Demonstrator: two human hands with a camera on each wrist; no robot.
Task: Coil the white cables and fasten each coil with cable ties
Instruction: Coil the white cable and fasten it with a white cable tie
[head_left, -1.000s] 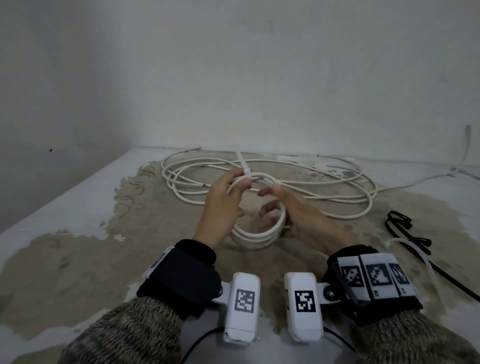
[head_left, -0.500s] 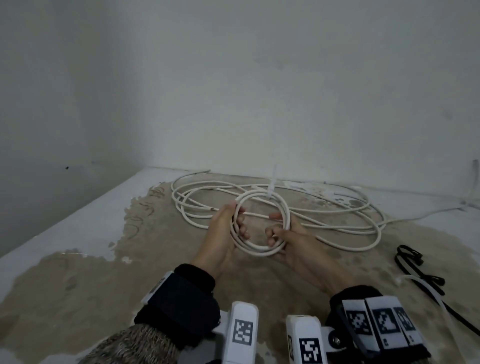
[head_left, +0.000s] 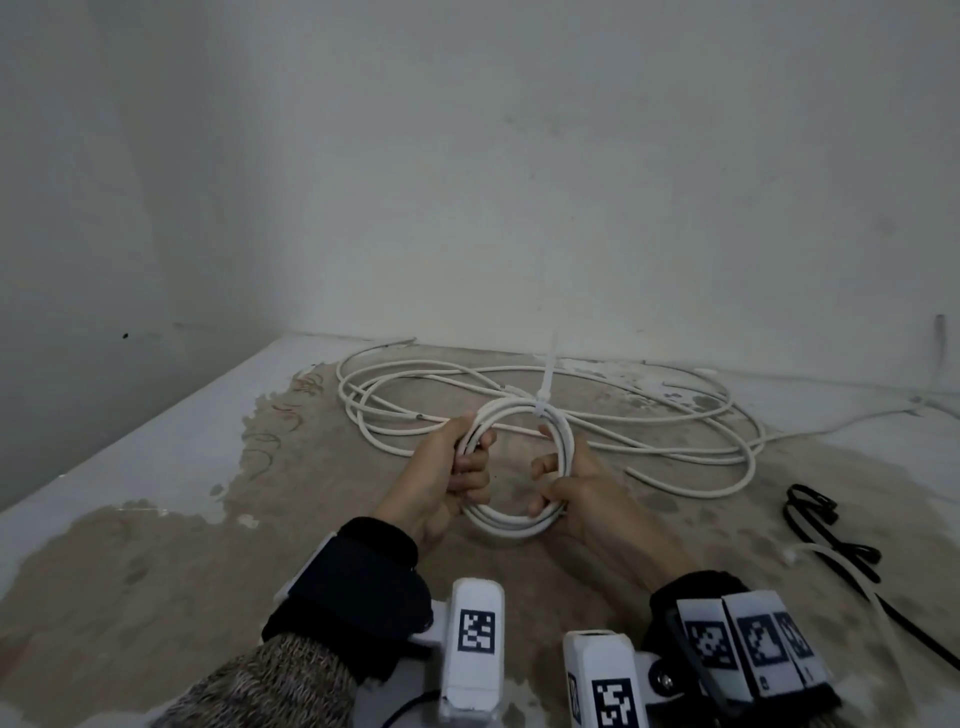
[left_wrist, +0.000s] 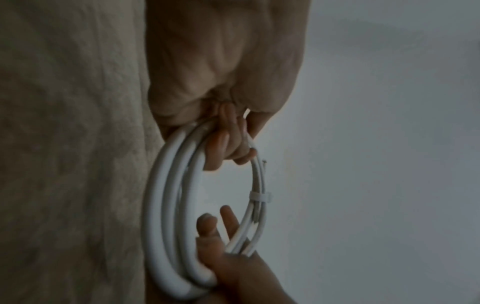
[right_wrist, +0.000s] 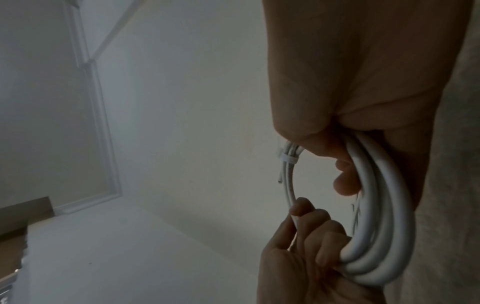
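A small white cable coil (head_left: 511, 522) stands upright between my two hands above the stained floor. My left hand (head_left: 457, 470) grips its left side with fingers curled through the ring. My right hand (head_left: 553, 480) grips its right and lower side. A white cable tie (head_left: 545, 392) is fastened round the top of the coil, its tail sticking straight up. The left wrist view shows the coil (left_wrist: 166, 205) and the tie's band (left_wrist: 259, 196); the right wrist view shows the same coil (right_wrist: 374, 205) and the tie (right_wrist: 287, 159).
A long loose white cable (head_left: 597, 410) lies in wide loops on the floor behind the coil, near the wall. A black cable (head_left: 826, 530) and a thin white strip (head_left: 852, 577) lie at the right. Bare white walls close in at the back and left.
The coil has been turned from lying tilted to standing upright. Both hands shifted from its top to its sides, and the tie's tail now points straight up.
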